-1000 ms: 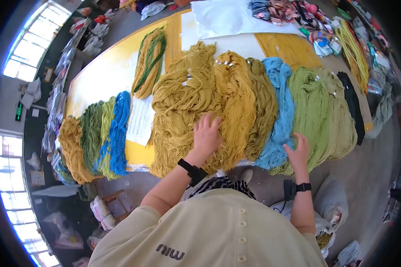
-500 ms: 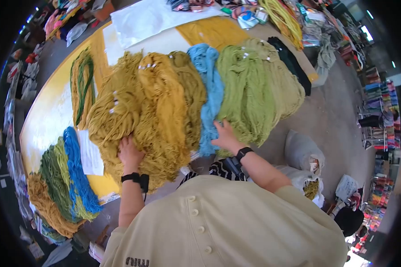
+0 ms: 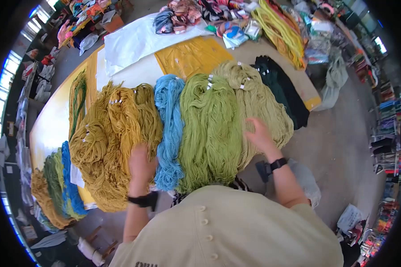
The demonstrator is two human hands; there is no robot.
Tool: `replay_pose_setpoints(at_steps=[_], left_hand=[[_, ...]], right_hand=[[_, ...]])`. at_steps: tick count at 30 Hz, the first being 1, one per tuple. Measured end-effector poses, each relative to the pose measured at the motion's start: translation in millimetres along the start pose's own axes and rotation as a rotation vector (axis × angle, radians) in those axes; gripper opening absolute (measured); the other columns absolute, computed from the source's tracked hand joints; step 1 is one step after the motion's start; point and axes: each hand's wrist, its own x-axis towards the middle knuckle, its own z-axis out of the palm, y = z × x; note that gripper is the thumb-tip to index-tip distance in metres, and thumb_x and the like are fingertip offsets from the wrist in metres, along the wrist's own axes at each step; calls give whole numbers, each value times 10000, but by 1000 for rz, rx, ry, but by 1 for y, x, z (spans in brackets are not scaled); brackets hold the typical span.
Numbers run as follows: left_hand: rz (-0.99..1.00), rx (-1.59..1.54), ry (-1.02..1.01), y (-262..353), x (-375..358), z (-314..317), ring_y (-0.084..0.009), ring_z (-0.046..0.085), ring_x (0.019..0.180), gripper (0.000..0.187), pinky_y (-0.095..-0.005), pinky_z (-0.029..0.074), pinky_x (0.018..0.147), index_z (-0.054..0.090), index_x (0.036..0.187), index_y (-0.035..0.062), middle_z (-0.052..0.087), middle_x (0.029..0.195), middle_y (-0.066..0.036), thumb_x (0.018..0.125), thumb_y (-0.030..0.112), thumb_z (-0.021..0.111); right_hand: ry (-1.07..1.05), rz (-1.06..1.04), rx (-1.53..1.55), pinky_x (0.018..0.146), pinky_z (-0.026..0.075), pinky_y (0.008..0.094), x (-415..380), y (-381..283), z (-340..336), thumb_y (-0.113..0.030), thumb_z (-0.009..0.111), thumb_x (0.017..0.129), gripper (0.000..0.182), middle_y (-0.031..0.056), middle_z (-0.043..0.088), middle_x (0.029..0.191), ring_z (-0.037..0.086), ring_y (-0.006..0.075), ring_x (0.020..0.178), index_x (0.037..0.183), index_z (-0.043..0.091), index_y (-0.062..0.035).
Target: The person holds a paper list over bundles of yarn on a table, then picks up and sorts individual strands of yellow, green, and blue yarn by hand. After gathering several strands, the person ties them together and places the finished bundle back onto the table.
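My left hand [image 3: 142, 164] is over the lower part of the golden yellow yarn [image 3: 124, 115], its fingers blurred by motion. At the right, my right hand [image 3: 259, 135] has its fingers apart over the pale beige-green yarn [image 3: 263, 100], beside the light green yarn [image 3: 209, 129]. Between the hands lies a light blue skein [image 3: 169, 129], with an olive-brown skein [image 3: 148, 111] to its left. A mustard bundle [image 3: 90, 142] is farther left. Small white tags sit near the tops of several bundles.
Dark green and black yarn [image 3: 280, 91] lies at the table's right side. Blue yarn [image 3: 71, 182] and green and brown skeins hang at the left edge. White sheeting [image 3: 131, 42] and bagged yarn lie at the back. A pale sack [image 3: 304, 180] stands on the floor at right.
The view has shifted to the right. Both hands have moved right across the yarn, my left onto the golden yellow bundle and my right from the blue skein to the pale beige-green one.
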Motion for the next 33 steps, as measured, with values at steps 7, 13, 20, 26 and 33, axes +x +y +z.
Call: replay_pose_setpoints(at_steps=[7, 13, 20, 26, 33], left_hand=[[162, -180, -412, 256, 62, 68, -448, 301, 1371, 934, -493, 360, 1091, 318, 1472, 127, 212, 1535, -236, 700, 311, 810], [-12, -35, -424, 200, 111, 136, -457, 434, 1274, 1015, -459, 470, 995, 239, 1476, 70, 243, 1513, -253, 670, 298, 812], [-23, -75, -340, 169, 186, 148, -454, 478, 1244, 971, -443, 457, 1012, 223, 1479, 57, 270, 1494, -276, 718, 309, 772], [110, -87, -92, 181, 123, 138, -460, 398, 1294, 823, -511, 422, 1027, 222, 1504, 121, 285, 1510, -234, 829, 318, 649], [51, 18, 28, 240, 40, 91, -397, 346, 1357, 687, -524, 368, 1047, 383, 1428, 113, 319, 1504, -185, 809, 215, 662]], right_hand=[[-100, 4, -83, 1068, 362, 491, 15, 47, -32, -215, 819, 683, 808, 216, 424, 1367, 377, 434, 1296, 1384, 420, -154], [-307, 34, -282, 1071, 358, 544, 37, 57, 21, -190, 809, 644, 920, 263, 378, 1412, 338, 539, 1287, 1443, 354, -185], [-396, -44, 97, 1075, 387, 406, 83, 79, -7, -173, 713, 757, 693, 205, 477, 1383, 472, 352, 1276, 1397, 453, -118], [-119, -15, -52, 1050, 398, 368, 1, 120, -107, -230, 754, 740, 643, 196, 524, 1324, 505, 330, 1236, 1320, 521, -78], [-410, 257, -141, 1054, 412, 387, 13, 129, -84, -264, 808, 684, 887, 257, 400, 1426, 449, 366, 1289, 1401, 382, 36]])
